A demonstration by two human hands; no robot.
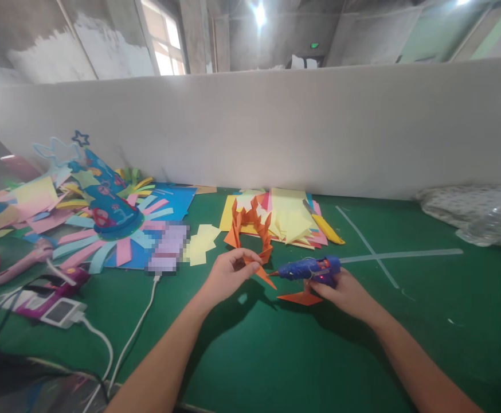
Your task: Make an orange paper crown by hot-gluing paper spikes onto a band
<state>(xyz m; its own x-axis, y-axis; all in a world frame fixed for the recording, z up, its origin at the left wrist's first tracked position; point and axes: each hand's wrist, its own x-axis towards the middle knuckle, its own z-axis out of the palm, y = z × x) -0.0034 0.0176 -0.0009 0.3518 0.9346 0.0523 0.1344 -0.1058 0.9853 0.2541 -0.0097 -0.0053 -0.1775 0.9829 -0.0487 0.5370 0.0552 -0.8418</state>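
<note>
My left hand point(229, 273) pinches an orange paper triangle point(259, 269) at the near end of a curved chain of folded orange paper pieces point(253, 225). My right hand point(345, 293) grips a blue glue gun point(308, 268), its nozzle pointing left at the triangle's tip. A loose orange paper triangle point(300, 298) lies flat on the green table point(276, 355) just under the gun.
Behind the chain lies a pile of yellow, pink and orange paper sheets point(289, 221). A blue paper cone hat on paper strips point(108, 212) sits at the left, with a white cable point(134, 332), a phone point(59, 312) and a pink glue gun point(22, 264). A white partition wall point(276, 126) bounds the table.
</note>
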